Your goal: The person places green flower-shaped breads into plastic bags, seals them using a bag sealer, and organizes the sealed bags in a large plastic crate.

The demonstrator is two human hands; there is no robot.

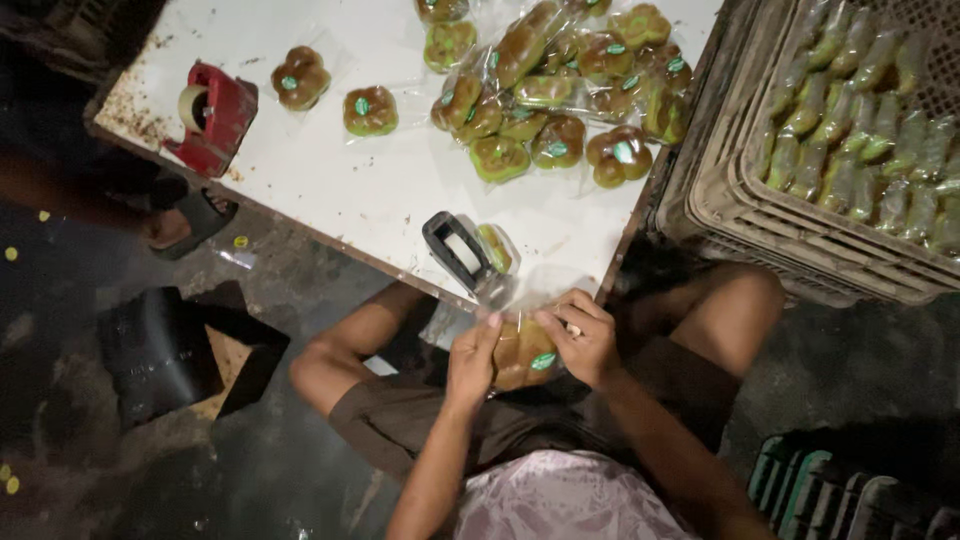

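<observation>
table glare-bright | floor dim, murky | edges soft

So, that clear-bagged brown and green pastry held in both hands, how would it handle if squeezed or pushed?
The brown and green pastry in its clear plastic bag probably gives under a squeeze: it looks soft and lobed. The loose film above the left hand and right hand is likely floppy and slippery. Its flattish shape suggests it would slide, not roll.
</observation>
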